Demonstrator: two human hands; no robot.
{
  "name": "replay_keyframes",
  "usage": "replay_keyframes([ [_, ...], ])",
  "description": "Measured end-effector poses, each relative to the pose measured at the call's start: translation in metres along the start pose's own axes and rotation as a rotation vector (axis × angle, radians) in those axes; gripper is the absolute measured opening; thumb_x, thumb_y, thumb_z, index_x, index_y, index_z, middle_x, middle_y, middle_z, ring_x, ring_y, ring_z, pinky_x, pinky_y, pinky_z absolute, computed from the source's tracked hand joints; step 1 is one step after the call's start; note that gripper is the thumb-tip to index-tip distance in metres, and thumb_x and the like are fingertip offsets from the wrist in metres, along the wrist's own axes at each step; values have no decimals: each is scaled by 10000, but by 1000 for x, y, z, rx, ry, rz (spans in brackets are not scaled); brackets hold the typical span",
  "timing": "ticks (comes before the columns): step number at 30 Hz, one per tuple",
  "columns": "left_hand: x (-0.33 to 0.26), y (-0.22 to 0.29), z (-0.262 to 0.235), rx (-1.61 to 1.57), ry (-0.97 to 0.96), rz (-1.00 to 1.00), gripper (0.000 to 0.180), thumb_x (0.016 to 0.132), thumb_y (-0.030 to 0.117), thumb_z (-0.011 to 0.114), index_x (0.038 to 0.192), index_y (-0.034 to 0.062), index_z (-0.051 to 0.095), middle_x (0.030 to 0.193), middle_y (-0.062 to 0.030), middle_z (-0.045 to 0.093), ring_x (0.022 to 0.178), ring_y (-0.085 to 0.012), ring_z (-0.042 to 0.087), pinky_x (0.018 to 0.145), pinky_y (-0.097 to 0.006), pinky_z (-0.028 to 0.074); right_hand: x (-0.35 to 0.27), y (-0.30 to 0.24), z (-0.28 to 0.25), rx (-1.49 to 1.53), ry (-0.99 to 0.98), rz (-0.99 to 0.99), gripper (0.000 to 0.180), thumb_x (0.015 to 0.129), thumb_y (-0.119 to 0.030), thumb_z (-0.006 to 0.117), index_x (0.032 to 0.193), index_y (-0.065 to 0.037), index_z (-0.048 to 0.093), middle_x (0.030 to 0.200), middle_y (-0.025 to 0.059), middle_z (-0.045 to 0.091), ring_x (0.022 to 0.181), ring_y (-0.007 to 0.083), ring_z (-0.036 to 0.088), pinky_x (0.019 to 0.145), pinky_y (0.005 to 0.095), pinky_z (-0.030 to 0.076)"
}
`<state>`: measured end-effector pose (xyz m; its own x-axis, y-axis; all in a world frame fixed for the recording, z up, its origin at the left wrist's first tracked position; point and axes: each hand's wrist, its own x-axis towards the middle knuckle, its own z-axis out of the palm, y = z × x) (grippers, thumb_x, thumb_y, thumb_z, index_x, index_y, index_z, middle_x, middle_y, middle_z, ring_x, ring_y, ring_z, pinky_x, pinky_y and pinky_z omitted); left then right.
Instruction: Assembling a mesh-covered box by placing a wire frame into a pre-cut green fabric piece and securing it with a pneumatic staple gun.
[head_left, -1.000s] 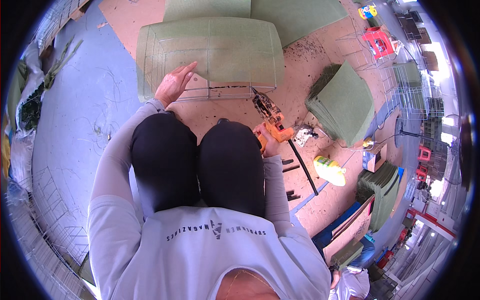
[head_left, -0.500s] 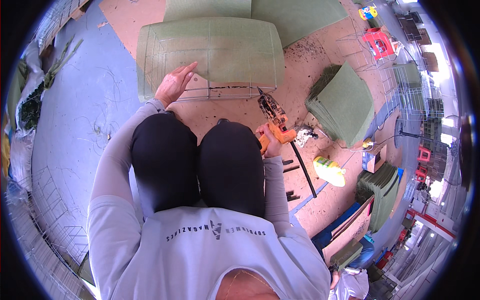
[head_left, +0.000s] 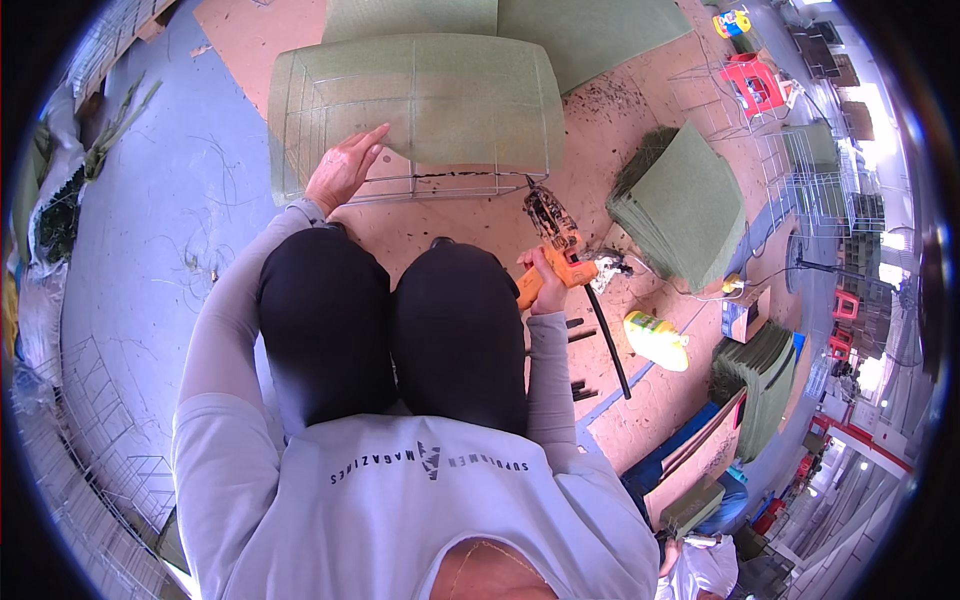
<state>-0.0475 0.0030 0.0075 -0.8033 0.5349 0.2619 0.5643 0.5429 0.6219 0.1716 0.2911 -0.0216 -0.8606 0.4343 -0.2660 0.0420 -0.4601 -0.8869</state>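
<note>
Across the wire frame, saw a green sheet spread and bowed, with wires showing through and the near edge lifting short of the frame's near side. Caught the left hand right there at the frame's near left, fingers straight and close together, resting at the edge of the sheet; could not tell whether pinching or only pressing. Swung over to the near right of the frame and found the right hand wrapped round the handle of an orange glue gun, crusted black at the front. Followed the tip up to the frame's right end, close by the wires; could not make out touching or apart. Spotted a black smear running along the frame's near side, left of that tip. Traced a black stick out behind the gun, slanting away from the frame. Saw brown board beneath the frame and more green sheets beyond. Picked out, right of the frame, a thick stack of green, then a yellow bottle nearer than the frame, and a red stool farther right.
</note>
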Motion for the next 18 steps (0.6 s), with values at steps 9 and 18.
replay_keyframes([
  [9, -1, 1, -2, -1, -15, -14, 333, 901, 208, 379, 1198, 73, 446, 1010, -187, 552, 920, -350, 520, 794, -378, 431, 3, -4, -15, -38, 42, -29, 68, 841, -85, 502, 869, -24, 487, 736, 49, 485, 717, 162, 490, 736, 291, 412],
  [18, -1, 0, 0, 11, -2, -3, 332, 900, 207, 382, 1198, 74, 449, 1019, -185, 553, 930, -346, 520, 801, -377, 431, 7, -7, -18, 5, 75, -36, 66, 839, -77, 503, 877, -27, 484, 729, 47, 474, 714, 164, 485, 736, 301, 415],
])
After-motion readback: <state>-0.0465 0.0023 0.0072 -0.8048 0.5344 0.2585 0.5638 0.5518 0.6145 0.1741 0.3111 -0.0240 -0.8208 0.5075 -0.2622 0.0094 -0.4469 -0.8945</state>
